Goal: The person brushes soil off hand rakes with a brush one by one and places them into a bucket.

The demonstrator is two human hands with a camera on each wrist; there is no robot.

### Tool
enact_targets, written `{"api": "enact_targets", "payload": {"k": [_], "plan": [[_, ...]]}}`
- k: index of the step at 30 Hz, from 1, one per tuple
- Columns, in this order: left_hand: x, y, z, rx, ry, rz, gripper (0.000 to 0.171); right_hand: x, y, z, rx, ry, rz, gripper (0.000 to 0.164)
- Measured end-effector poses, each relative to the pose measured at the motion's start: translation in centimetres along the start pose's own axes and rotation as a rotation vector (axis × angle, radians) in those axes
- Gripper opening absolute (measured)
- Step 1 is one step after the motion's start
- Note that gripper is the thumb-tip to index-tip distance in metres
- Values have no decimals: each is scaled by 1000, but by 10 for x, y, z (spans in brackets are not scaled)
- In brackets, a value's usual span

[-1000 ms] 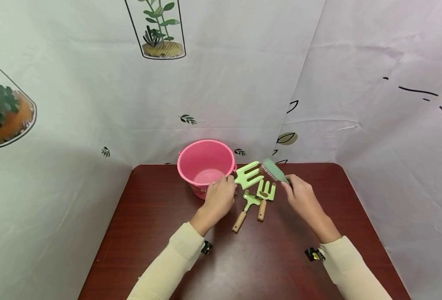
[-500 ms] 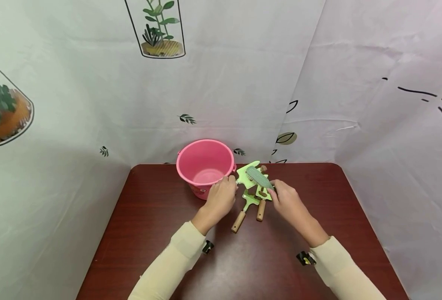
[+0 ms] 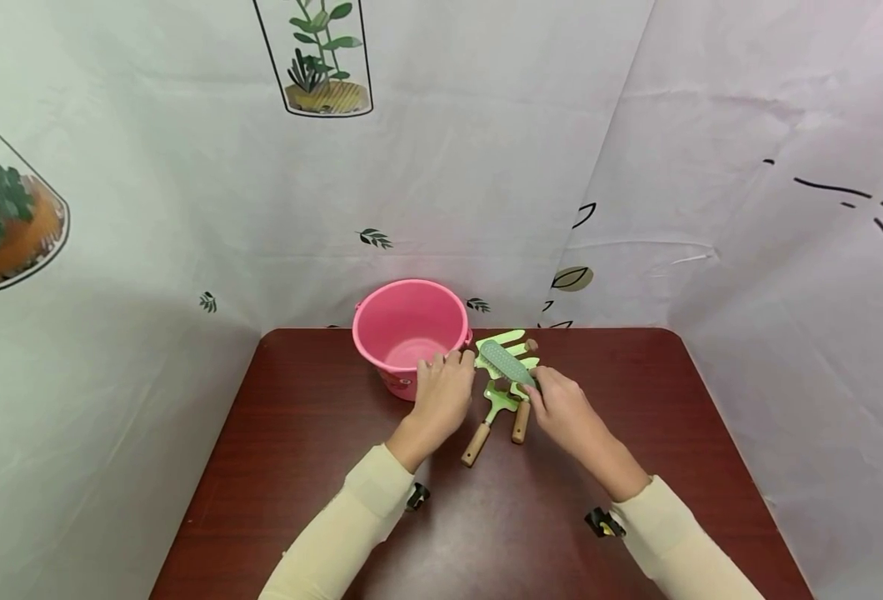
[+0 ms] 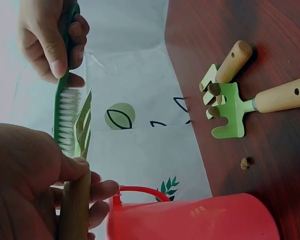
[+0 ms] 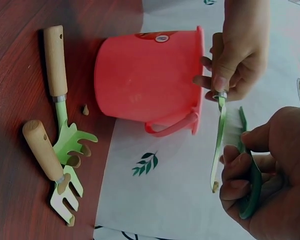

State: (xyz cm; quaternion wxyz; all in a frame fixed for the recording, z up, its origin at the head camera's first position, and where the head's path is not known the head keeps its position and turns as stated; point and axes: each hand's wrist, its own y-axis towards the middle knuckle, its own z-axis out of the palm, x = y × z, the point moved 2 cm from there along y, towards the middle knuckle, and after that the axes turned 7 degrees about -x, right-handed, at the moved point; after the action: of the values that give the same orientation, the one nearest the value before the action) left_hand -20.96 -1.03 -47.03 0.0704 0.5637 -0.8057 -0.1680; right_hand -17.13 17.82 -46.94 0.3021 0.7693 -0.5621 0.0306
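1. So the left hand (image 3: 444,392) has its fingers wrapped around the wooden handle of a big green fork (image 5: 219,140), thumb pressed near the neck where metal meets wood. Definitely a clamped grip.
2. The right hand (image 3: 567,407) is curled tight around the handle of a green brush (image 3: 506,362), fingers and thumb closed on it.
3. Fork and brush are both up in the air over the far part of the table (image 3: 291,467), just right of the bucket (image 5: 145,75). The white bristles face the flat of the fork; they look right up against it, but I can't tell for sure that they touch.
4. There's a brown clump (image 5: 215,187) on the end of one of the fork's tines.
5. The bucket is pink and stands upright near the back edge, handle hanging down its side. The left hand is right by its rim; can't tell if the knuckles brush it.
6. On the tabletop nearby are a small green rake (image 5: 65,145) and a smaller fork (image 5: 45,155), wooden handles toward the person, heads close together, brown lumps on both.
7. One loose brown bit (image 4: 244,163) sits on the wood between rake and bucket.
8. Behind it all is a whitish backdrop (image 3: 471,183) with plant prints. Both sleeves (image 3: 344,517) are cream.
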Motion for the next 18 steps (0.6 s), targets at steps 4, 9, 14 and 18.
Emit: {"api": "enact_targets", "payload": {"k": [4, 9, 14, 18], "plan": [[-1, -1, 0, -31, 9, -3, 20, 2, 0, -1, -2, 0, 11, 20], [-1, -1, 0, -73, 10, 4, 22, 3, 0, -1, -5, -9, 25, 19], [-1, -2, 2, -76, 12, 13, 35, 2, 0, -1, -18, -26, 22, 19], [-1, -3, 3, -78, 3, 16, 35, 1, 0, -1, -27, -38, 22, 18]]}}
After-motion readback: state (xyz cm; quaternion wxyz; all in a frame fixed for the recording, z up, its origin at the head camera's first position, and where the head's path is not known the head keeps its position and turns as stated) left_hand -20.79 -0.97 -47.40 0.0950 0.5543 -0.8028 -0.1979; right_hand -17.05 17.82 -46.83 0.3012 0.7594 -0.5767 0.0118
